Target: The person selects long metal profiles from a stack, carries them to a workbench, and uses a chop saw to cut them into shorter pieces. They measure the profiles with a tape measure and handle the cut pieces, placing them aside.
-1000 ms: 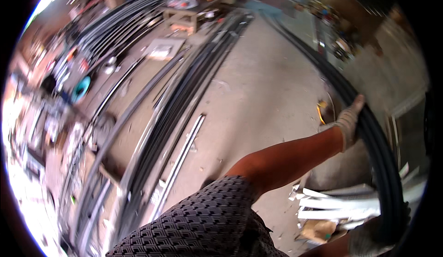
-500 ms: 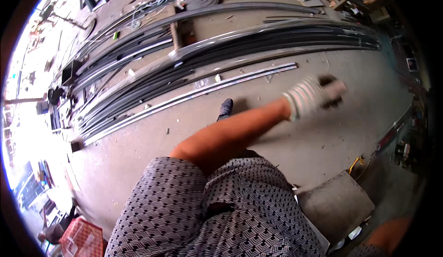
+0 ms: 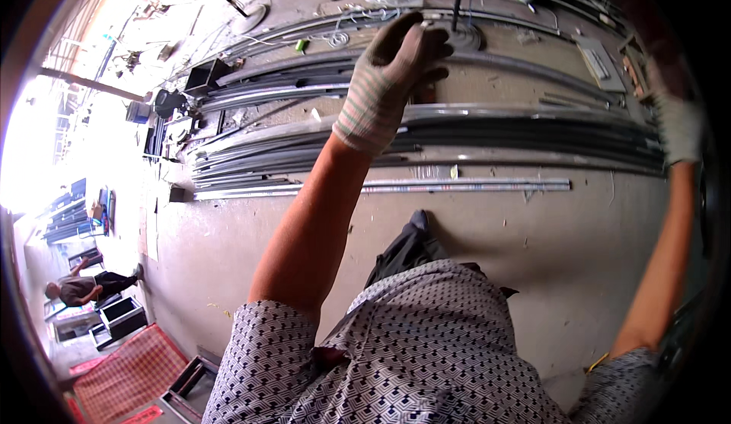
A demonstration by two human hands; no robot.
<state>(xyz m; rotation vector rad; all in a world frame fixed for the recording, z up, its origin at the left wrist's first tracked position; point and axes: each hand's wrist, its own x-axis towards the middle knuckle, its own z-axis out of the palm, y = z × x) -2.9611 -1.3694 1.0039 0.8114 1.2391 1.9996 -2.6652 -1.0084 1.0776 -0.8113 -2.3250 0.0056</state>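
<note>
My left hand (image 3: 390,85), in a pale striped work glove with dark palm and fingers, is raised at the middle of the view. Its thumb stands apart from the fingers and nothing shows in it. Behind it on the floor lie long dark metal profiles (image 3: 518,131), which it does not appear to touch. My right hand (image 3: 676,112), gloved too, is lifted at the far right edge. Its fingers are dark and smeared there, so what they do is hidden. A silver-white bar (image 3: 487,186) lies in front of the dark profiles.
A person (image 3: 84,288) is at the far left beside dark frames (image 3: 122,317). Nearer me lies a red checked cloth (image 3: 133,374). A post on a round base (image 3: 464,38) and a pale board (image 3: 600,65) stand or lie beyond the profiles.
The view has turned toward the left. My left hand has gone from reaching out rightward to being raised ahead; my right hand has come up into view at the right edge.
</note>
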